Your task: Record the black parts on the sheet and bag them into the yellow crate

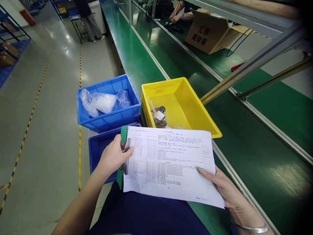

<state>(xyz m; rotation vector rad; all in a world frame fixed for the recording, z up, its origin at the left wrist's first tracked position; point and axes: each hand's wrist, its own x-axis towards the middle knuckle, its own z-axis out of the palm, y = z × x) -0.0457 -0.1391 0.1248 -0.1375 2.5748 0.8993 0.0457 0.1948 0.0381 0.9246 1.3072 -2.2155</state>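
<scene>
A green clipboard (120,176) with a printed white form (168,163) lies across my lap. My left hand (112,158) is closed on the clipboard's metal clip at the sheet's left end, thumb on top. My right hand (225,187) holds the sheet's right edge, thumb pressed flat on the paper and fingers hidden under it. A silver bangle (251,227) rings that wrist.
A yellow bin (188,107) holding a bagged dark cable stands on the green conveyor (244,147). Beside it a blue bin (110,116) with clear plastic bags sits on another blue bin (97,147). A cardboard box (210,32) and another person's hands lie far up the line.
</scene>
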